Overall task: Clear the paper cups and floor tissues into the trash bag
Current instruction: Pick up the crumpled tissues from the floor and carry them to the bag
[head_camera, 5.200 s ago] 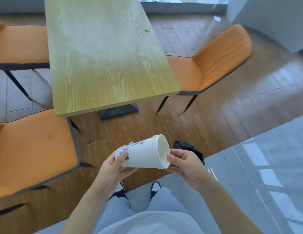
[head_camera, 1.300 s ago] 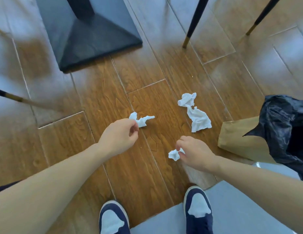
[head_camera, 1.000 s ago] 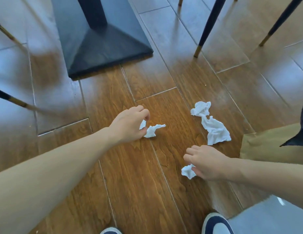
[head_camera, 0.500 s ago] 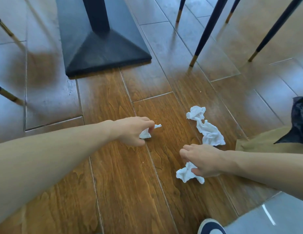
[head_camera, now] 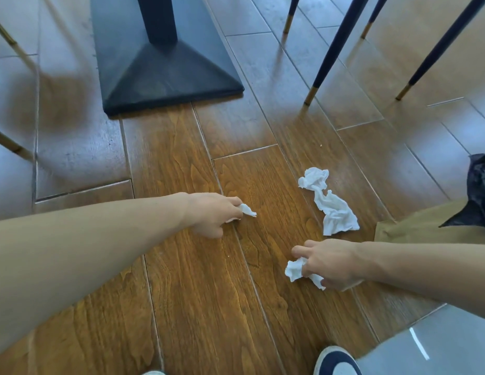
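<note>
My left hand [head_camera: 213,213] is closed around a small crumpled white tissue [head_camera: 248,210], whose tip sticks out past my fingers just above the wood floor. My right hand [head_camera: 329,262] grips a second crumpled tissue [head_camera: 295,270] that hangs from my fingers. A third, larger white tissue [head_camera: 328,203] lies loose on the floor between and beyond both hands. The black trash bag [head_camera: 481,196] shows only partly at the right edge, sitting in a brown paper bag [head_camera: 414,226]. No paper cup is in view.
A black table pedestal base [head_camera: 165,74] stands on the floor ahead. Dark chair legs with gold tips [head_camera: 325,63] rise at the upper right, more at the left edge. My shoe [head_camera: 334,361] is at the bottom, beside grey tile flooring [head_camera: 439,345].
Both hands have closed on their tissues. The left one has gathered its tissue into the fist; the right one has lifted its tissue slightly and drawn it back.
</note>
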